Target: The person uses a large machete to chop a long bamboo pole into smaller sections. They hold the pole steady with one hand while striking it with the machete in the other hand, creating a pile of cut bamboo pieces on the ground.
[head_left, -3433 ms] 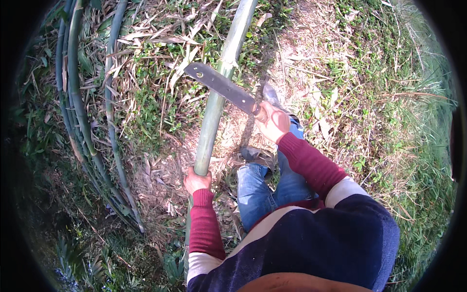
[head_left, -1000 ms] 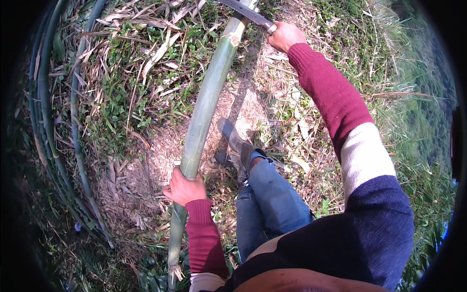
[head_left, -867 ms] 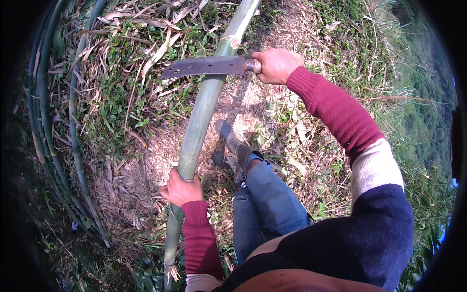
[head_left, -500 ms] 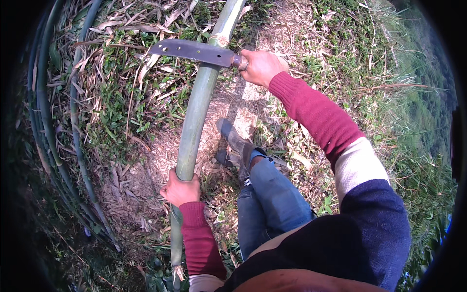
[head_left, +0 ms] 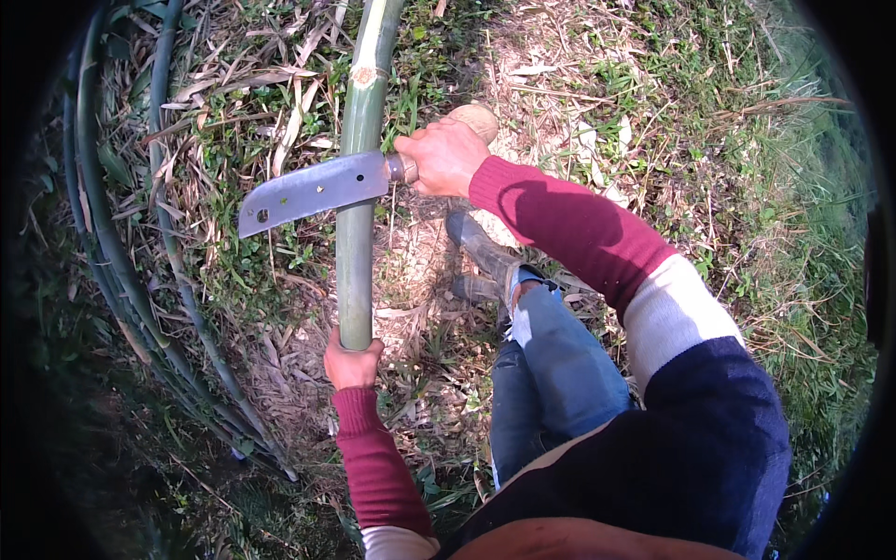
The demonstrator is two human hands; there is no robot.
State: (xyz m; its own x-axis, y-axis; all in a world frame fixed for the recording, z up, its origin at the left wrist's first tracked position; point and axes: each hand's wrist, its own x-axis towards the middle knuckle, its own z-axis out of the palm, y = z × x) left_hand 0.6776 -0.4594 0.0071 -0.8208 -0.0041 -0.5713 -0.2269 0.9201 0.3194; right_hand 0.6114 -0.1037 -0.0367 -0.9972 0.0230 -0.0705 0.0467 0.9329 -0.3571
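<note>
My right hand (head_left: 446,157) is closed round the wooden handle of a machete (head_left: 313,193). The machete's broad dark blade, pierced with several holes, points left and lies across a thick green bamboo pole (head_left: 357,280). Whether the blade touches the pole, I cannot tell. Below the blade, my left hand (head_left: 353,362) grips the pole near its lower end, fingers wrapped round it. A pale trimmed node (head_left: 365,77) shows on the pole above the blade. The pole runs on past the top edge of the view.
Several long green bamboo poles (head_left: 177,271) lie curving along the left side. Dry leaves and low grass (head_left: 280,93) cover the ground. My boots (head_left: 478,245) and jeans-clad legs (head_left: 560,364) are to the right of the pole. Taller grass (head_left: 803,233) grows at the right.
The machete has come down the pole toward me and left, its blade now tilted with the tip lower. In the view, the pole's upper part has shifted left and stands more upright.
</note>
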